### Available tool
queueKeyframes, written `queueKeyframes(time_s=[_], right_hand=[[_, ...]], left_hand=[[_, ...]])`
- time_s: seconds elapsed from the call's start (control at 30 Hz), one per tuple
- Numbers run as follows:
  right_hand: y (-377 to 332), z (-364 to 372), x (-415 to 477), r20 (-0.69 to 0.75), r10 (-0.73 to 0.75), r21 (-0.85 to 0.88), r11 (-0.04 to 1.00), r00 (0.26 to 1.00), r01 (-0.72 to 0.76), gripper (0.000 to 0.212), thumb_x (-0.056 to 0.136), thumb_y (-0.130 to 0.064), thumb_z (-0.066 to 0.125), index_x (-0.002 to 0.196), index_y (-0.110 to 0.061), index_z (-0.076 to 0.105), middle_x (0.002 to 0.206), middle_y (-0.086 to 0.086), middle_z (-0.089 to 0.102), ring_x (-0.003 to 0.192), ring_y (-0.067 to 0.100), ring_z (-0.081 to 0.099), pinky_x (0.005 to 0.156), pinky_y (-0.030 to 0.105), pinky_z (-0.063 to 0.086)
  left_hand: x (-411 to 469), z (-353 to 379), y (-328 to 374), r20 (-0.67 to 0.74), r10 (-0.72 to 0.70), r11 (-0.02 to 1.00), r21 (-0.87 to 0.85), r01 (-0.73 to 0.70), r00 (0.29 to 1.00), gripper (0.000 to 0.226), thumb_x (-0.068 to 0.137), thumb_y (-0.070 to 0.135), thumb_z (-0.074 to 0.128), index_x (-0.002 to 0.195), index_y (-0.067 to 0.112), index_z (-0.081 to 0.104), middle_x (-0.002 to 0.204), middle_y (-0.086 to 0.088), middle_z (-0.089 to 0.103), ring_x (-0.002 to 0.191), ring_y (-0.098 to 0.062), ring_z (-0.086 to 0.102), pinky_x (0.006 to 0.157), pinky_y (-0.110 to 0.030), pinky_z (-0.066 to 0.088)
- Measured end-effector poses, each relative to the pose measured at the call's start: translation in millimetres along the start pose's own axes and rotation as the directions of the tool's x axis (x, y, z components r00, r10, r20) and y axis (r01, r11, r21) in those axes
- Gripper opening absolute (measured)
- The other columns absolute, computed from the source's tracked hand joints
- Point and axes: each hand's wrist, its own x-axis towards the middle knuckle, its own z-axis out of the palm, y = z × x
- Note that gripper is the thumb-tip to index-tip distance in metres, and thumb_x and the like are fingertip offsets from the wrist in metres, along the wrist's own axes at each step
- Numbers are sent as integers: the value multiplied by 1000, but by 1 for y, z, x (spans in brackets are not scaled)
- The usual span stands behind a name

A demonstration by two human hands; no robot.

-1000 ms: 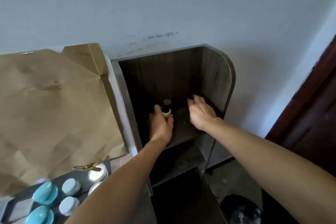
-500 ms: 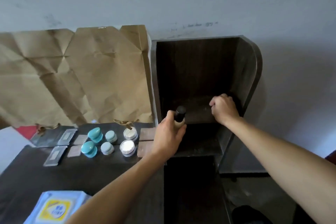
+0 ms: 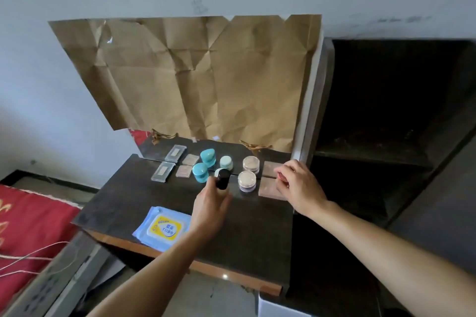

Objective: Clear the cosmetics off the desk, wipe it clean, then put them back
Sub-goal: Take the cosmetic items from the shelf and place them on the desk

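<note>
A wipes pack (image 3: 164,230) lies on the bench (image 3: 123,201) just left of the left hand (image 3: 210,211). That hand grips a bottle (image 3: 223,179), long axis near upright, black cap pointing up. The right hand (image 3: 300,185), apart to its right, curls round a small reddish item (image 3: 282,177). Beyond both sit jars (image 3: 247,179).

black-capped bottle (image 3: 223,179) (upright, in the left hand (image 3: 210,210)) over the dark desk (image 3: 123,201).

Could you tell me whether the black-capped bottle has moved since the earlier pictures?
Yes. The left hand has carried the bottle out of the dark shelf, leftward, over the desk beside the jars.
</note>
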Motion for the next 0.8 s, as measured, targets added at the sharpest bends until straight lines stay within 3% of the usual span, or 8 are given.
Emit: queueKeyframes(time_s=[0.13,0.23,0.43,0.6,0.7,0.8], right_hand=[[-60,58,13,86,-48,1,999,995,48,21,81,-16,65,102,-14,64,99,4,58,100,26,54,72,34,50],[-110,104,27,149,-48,14,999,988,46,25,86,-21,60,111,-17,63,109,3,57,107,20,51,84,33,49],[-191,184,57,272,-45,70,997,961,27,26,88,-22,56,113,-17,61,111,2,55,109,19,48,88,29,43],[-221,236,93,342,-81,106,993,936,47,25,88,-20,55,112,-17,61,109,1,53,109,17,47,88,29,44],[-227,268,122,355,-82,109,993,931,45,24,87,-18,56,109,-15,62,107,2,55,105,20,50,84,32,47],[-229,303,157,362,-56,95,995,931,23,25,87,-20,57,111,-17,61,110,1,55,106,19,51,83,31,48]], left_hand=[[-5,-57,-61,-20,-100,995,-15,100,995,25,87,19,61,86,19,36,69,3,55,65,-21,51,55,-32,35],[-4,-105,-111,-17,-182,983,1,182,983,20,88,20,58,91,17,38,77,-1,59,70,-23,53,57,-30,37],[4,-177,-199,12,-279,960,10,278,960,10,91,18,46,89,19,36,80,-3,57,72,-25,53,62,-35,41],[32,-202,-254,-21,-299,950,91,299,954,10,89,19,51,89,17,41,89,-1,53,75,-18,54,62,-32,40],[61,-204,-281,-18,-340,933,117,339,940,12,88,23,55,82,24,45,88,3,48,73,-12,52,61,-27,41],[98,-205,-309,36,-385,916,140,377,922,15,82,23,57,74,24,45,82,4,50,71,-15,54,63,-36,47]])
